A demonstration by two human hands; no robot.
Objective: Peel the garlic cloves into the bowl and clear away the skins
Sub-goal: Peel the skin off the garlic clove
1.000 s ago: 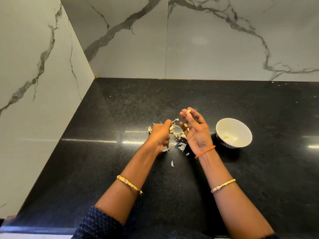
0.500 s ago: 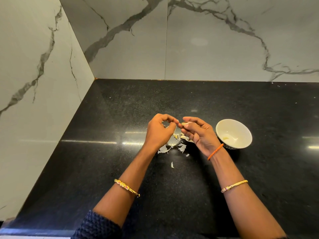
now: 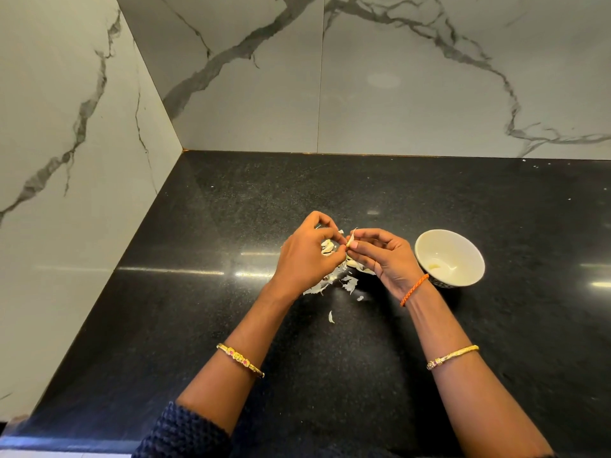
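Both hands now meet — pinching one garlic clove.

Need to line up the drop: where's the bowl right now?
In the head view the white bowl stands on the black counter, just right of the right hand, apart from the skins.

One bowl; two hands
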